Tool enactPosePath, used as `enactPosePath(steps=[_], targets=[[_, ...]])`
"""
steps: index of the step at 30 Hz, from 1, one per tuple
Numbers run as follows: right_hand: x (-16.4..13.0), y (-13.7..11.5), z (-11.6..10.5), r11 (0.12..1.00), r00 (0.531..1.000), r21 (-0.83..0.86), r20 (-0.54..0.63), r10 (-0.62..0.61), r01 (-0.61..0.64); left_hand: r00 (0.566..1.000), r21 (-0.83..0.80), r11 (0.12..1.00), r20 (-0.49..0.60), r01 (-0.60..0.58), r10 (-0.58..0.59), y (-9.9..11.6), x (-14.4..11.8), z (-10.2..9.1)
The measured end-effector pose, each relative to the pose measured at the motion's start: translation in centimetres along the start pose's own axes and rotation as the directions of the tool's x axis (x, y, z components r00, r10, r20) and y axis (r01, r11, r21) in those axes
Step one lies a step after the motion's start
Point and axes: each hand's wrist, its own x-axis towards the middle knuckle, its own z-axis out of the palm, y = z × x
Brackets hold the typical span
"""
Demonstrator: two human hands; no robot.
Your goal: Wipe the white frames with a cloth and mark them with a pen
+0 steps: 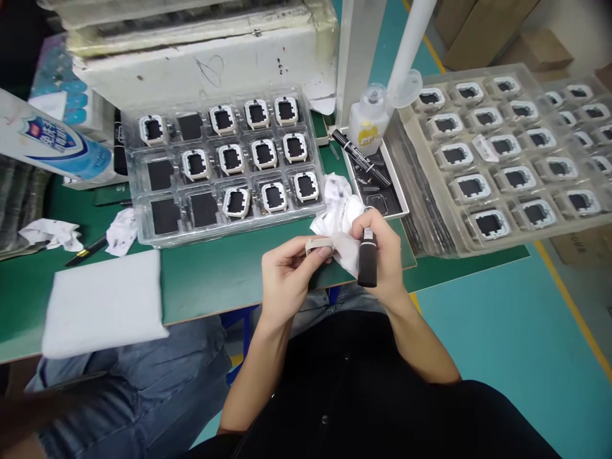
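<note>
My left hand (291, 271) pinches a pale watch case (317, 244) edge-on between thumb and fingers, just over the table's front edge. Close beside it, my right hand (385, 255) is closed round a black marker (368, 260) and a crumpled white cloth (347, 250). The cloth reaches the case, though the exact contact is hidden by my fingers. A second crumpled white cloth (338, 197) with dark smudges lies just behind my hands. Farther back left, a clear plastic tray (160, 239) holds several similar pale watch cases (236, 202) in its pockets; some pockets show only dark bottoms.
Stacked trays (459, 248) of cases stand to the right. A shallow box (404, 204) holds another marker (361, 156) and a bottle (368, 124). On the left are a blue-white spray can (52, 140) and a folded white cloth (102, 303). Another person's jeans-clad leg (138, 382) is beside me.
</note>
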Motion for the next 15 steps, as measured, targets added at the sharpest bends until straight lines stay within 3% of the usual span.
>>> enactPosePath(steps=[4,9,15], targets=[[-0.1,0.2,-0.4,0.999,0.998,0.042,-0.062,-0.029,0.031,1.000,-0.064,0.998,0.028,0.000,0.002,0.0,0.0,-0.1],[-0.8,1.0,-0.5,0.993,0.991,0.115,-0.125,0.040,-0.025,0.999,-0.124,0.992,0.041,0.035,-0.030,0.0,0.0,-0.3],[-0.8,1.1,-0.2,0.985,0.989,0.164,-0.148,-0.028,0.053,0.996,-0.276,0.957,0.051,0.090,-0.079,0.1,0.4,-0.5]])
